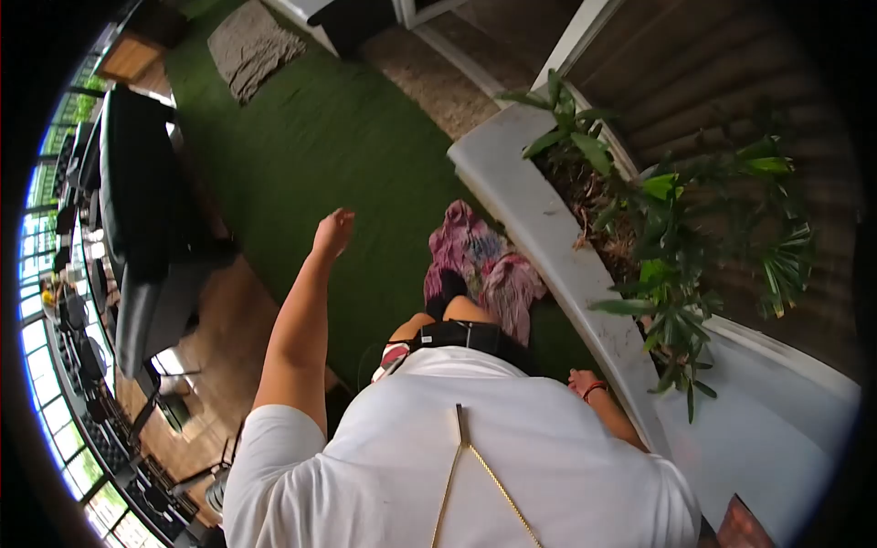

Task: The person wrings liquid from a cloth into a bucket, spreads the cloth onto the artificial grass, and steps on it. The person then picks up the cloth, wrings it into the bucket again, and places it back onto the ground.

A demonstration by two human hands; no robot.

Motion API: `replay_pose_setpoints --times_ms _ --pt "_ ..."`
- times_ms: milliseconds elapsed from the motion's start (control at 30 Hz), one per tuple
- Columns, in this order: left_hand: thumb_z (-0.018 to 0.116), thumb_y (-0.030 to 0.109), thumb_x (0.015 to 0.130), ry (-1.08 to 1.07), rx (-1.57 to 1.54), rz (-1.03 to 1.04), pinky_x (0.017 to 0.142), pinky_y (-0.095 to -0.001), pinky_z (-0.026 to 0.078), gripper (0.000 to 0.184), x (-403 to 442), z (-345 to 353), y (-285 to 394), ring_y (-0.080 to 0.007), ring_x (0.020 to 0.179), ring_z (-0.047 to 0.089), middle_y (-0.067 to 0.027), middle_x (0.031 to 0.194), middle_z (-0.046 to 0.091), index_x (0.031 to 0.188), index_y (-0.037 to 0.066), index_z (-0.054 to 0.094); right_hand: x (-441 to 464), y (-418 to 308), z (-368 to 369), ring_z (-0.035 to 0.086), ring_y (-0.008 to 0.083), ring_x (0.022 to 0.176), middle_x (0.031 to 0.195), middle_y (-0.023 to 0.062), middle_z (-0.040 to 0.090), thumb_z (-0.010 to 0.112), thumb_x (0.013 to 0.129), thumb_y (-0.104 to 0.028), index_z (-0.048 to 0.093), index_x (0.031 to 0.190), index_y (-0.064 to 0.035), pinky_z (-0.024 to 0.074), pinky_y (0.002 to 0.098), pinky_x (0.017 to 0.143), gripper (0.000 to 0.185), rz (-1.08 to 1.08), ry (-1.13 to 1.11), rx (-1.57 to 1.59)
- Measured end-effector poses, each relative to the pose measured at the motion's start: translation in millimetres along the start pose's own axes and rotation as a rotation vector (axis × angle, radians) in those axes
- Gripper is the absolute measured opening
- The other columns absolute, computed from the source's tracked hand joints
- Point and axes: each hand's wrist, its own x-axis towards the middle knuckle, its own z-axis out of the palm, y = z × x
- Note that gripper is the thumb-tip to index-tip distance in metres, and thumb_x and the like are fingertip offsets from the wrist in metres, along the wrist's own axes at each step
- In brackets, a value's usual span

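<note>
My left hand [335, 231] hangs out in front over the green turf, its fingers curled in and nothing visible in them. Low beside my right hip is my right hand [583, 379], with a red band at the wrist; it is close to the planter's pale ledge, and I cannot make out its fingers well. A crumpled pink and purple patterned cloth [466, 239] lies on the turf ahead of my body, along the planter. One foot in a dark sock [448, 288] is on or right against this cloth.
The white curved planter ledge [548, 201] runs along my right, with leafy plants [667, 265] leaning over it. A grey-brown cloth [253, 50] lies farther off on the green turf [265, 146]. Dark padded furniture [151, 201] stands on the left beside a tiled floor [219, 338].
</note>
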Motion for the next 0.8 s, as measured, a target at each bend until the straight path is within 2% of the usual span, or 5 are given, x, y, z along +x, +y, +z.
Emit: replay_pose_setpoints --times_ms 100,433,567,633,800 --pt "0.046 0.020 0.084 0.045 -0.487 0.107 0.067 -0.0349 0.047 0.022 58 27 53 -0.0271 0.077 0.060 -0.0143 0.081 0.061 0.096 0.006 0.058 41 -31 7 0.052 0.0132 0.057 0.071 0.0065 0.056 0.045 0.086 -0.029 0.053 0.085 -0.0055 0.0417 0.0252 0.050 0.025 -0.320 0.076 0.201" --pt "0.044 0.023 0.081 -0.809 0.467 -0.043 0.075 -0.0392 0.045 0.023 -7 96 31 -0.0311 0.088 0.057 -0.0138 0.093 0.061 0.096 0.014 0.059 -19 -123 29 0.053 0.0091 0.061 0.071 0.0015 0.055 0.045 0.087 -0.025 0.055 0.087 -0.0041 0.0419 0.0217 0.051 0.023 -0.505 -0.265 0.630" --pt "0.049 0.019 0.075 -1.084 0.657 -0.056 0.074 -0.0376 0.045 0.019 38 118 63 -0.0268 0.085 0.059 -0.0115 0.090 0.061 0.089 0.014 0.061 15 -56 19 0.055 0.0147 0.061 0.071 0.0042 0.056 0.053 0.080 -0.019 0.056 0.084 -0.0087 0.0439 0.0283 0.046 0.012 -0.740 0.351 -0.666" --pt "0.047 0.021 0.075 -1.072 0.973 0.172 0.064 -0.0380 0.048 0.016 103 178 -28 -0.0260 0.078 0.060 -0.0092 0.081 0.061 0.081 0.013 0.060 43 -6 28 0.056 0.0198 0.064 0.074 0.0073 0.058 0.055 0.078 -0.020 0.057 0.084 -0.0095 0.0461 0.0327 0.050 0.012 -0.725 0.187 -0.459" --pt "0.044 0.017 0.082 -0.308 0.231 0.311 0.073 -0.0416 0.045 0.020 177 143 159 -0.0333 0.086 0.055 -0.0157 0.092 0.058 0.091 0.007 0.058 42 -13 -10 0.058 0.0312 0.074 0.083 0.0131 0.060 0.049 0.079 -0.026 0.057 0.083 -0.0074 0.0474 0.0407 0.064 0.020 -0.716 0.261 -0.743"
